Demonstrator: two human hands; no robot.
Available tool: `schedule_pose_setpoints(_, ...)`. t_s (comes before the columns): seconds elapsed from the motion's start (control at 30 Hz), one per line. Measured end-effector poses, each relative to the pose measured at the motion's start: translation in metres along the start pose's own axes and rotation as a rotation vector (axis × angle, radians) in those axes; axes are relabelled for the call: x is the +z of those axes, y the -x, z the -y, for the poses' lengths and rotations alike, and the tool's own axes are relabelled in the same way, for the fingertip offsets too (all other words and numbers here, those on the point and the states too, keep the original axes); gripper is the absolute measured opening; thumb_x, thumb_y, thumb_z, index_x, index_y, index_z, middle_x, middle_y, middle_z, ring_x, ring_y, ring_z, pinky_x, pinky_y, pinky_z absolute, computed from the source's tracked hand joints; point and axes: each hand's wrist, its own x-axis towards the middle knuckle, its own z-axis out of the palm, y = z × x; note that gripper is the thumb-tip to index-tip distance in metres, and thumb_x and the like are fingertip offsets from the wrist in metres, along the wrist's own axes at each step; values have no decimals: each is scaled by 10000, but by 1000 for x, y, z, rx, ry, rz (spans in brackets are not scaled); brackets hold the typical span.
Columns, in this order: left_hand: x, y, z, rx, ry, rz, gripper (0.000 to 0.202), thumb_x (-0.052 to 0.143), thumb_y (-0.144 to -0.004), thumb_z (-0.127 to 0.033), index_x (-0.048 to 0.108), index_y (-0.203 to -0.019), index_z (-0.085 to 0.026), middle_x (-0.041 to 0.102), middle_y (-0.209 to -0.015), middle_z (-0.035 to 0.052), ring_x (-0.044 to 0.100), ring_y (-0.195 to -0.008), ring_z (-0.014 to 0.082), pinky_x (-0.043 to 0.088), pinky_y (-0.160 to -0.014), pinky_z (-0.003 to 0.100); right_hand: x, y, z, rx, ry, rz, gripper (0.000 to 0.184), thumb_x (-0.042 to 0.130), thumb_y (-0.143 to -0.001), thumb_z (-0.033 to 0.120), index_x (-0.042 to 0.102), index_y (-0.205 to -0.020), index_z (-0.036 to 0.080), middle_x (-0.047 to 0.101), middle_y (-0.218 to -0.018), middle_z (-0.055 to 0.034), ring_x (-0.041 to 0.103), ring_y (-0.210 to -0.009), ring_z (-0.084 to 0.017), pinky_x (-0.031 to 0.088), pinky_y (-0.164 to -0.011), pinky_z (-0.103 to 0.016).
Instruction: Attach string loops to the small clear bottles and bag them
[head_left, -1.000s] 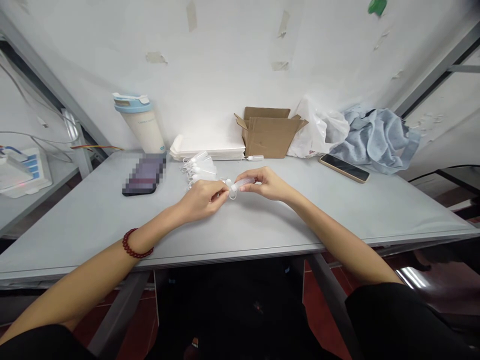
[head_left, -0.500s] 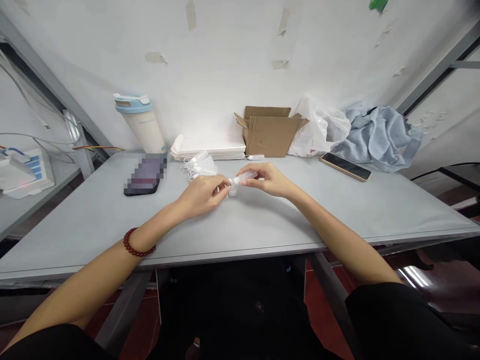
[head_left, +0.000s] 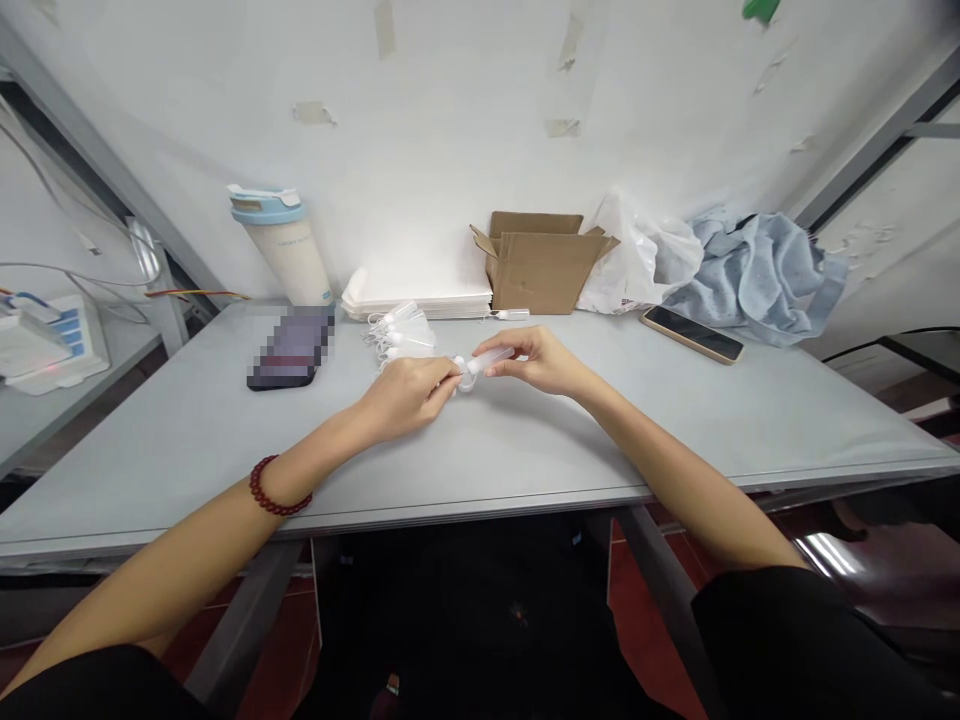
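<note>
My right hand (head_left: 541, 360) pinches a small translucent white plastic tube (head_left: 492, 360) between thumb and fingertips, its white end pointing left. Close to that end, the fingers of my left hand (head_left: 412, 396) are pressed together on a small white piece with a thin loop (head_left: 466, 378); the fingertips partly hide it. Whether the piece and the tube are joined I cannot tell. Just beyond my left hand lies a pile of similar white tubes with thin loops (head_left: 401, 332). One more such tube (head_left: 514, 314) rests in front of the cardboard box.
Along the wall stand a cream tumbler with a blue lid (head_left: 281, 245), a stack of white sheets (head_left: 420, 300), an open cardboard box (head_left: 540, 270), a white plastic bag (head_left: 637, 260) and bluish cloth (head_left: 765, 275). Phones lie at left (head_left: 292, 350) and right (head_left: 691, 333) on the grey table (head_left: 510, 460).
My left hand has shifted slightly, and its fingers look more closed on the white piece. My right hand and the tube have hardly moved.
</note>
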Motion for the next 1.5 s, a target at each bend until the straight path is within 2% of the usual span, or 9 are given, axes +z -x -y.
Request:
schedule_pose_setpoints(0.17, 2, 2, 1, -27, -39, 56, 239, 400, -896, -194, 620, -829, -131, 654, -698, 48, 547, -564, 138, 404, -582, 259, 4, 1, 0, 4, 6, 6, 227, 682, -752, 248, 718, -960, 164, 730, -951, -58, 625, -804, -176, 438, -706, -293)
schedule_pose_setpoints(0.53, 7, 4, 4, -17, -39, 42, 230, 413, -884, -192, 630, -851, -125, 667, -709, 47, 560, -575, 143, 410, -582, 261, 8, 1, -2, 3, -21, 19, 226, 672, -745, 211, 713, -955, 139, 730, -905, -59, 619, -748, -161, 445, -665, -276)
schedule_pose_setpoints(0.87, 2, -2, -5, -119, 11, -30, 161, 495, -856, -229, 627, -835, -139, 646, -673, 20, 535, -558, 124, 390, -557, 240, 0, -1, 2, -26, 0, -12, 216, 675, -738, 193, 711, -948, 155, 719, -942, -50, 616, -812, -167, 417, -659, -264)
schedule_pose_setpoints(1.33, 0, -1, -10, -52, -12, -42, 203, 451, -862, -212, 625, -778, -150, 585, -583, 0, 474, -497, 108, 365, -531, 238, -10, -6, -2, -63, 42, 56, 188, 680, -746, 249, 725, -911, 172, 714, -894, -30, 591, -780, -154, 381, -629, -253)
schedule_pose_setpoints(1.5, 0, -1, -10, -71, -8, -36, 210, 455, -865, -218, 634, -784, -144, 603, -595, 9, 489, -507, 114, 379, -545, 242, -12, -7, -5, -56, 26, 59, 194, 688, -740, 253, 724, -908, 164, 709, -875, -29, 571, -731, -142, 387, -627, -255)
